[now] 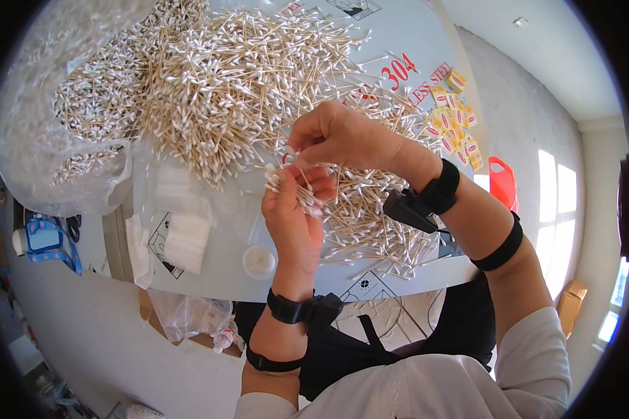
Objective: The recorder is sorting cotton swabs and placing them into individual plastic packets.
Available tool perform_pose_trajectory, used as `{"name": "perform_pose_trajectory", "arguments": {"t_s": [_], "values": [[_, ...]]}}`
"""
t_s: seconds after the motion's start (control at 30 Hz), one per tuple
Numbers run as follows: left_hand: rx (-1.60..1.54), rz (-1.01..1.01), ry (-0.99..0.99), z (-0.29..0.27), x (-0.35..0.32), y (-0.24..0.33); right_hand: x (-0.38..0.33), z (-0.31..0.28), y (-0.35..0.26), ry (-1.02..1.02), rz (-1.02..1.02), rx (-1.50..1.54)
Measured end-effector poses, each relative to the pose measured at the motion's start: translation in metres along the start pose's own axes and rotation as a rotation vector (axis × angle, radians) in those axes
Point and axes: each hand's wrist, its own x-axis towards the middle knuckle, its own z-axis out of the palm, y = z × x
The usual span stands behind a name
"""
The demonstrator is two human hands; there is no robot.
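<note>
My left hand (293, 227) is curled round a small bunch of cotton swabs (305, 197), their white tips showing above the thumb and by the palm. Right above it, my right hand (346, 136) has thumb and fingers pinched together. A white swab tip shows at those fingertips, though the fingers hide most of it. A big heap of loose cotton swabs (217, 84) lies beyond both hands. A smaller spread of swabs (391, 216) lies right of my left hand, partly under my right forearm.
At the left, a clear plastic bag (108, 185) holds more swabs. White plastic sleeves (186, 241) and a round clear container (258, 262) sit near the table's front edge. Yellow-and-white packets (456, 126) lie at the right. A red bag (502, 183) is beyond the right edge.
</note>
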Motion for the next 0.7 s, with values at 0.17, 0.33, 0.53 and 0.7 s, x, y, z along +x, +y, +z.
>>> {"name": "perform_pose_trajectory", "arguments": {"t_s": [0.17, 0.33, 0.53, 0.7], "values": [[-0.116, -0.054, -0.177, -0.021, 0.005, 0.002, 0.011, -0.034, 0.032, 0.565, -0.004, -0.109], [-0.089, -0.06, -0.162, -0.023, 0.007, 0.001, 0.022, -0.037, 0.05, 0.677, -0.013, -0.448], [-0.124, -0.073, -0.145, -0.024, 0.007, 0.001, 0.028, 0.004, 0.033, 0.53, 0.001, -0.757], [-0.123, 0.015, -0.103, -0.027, 0.007, 0.001, 0.008, 0.027, 0.03, 0.347, -0.137, -0.777]]}}
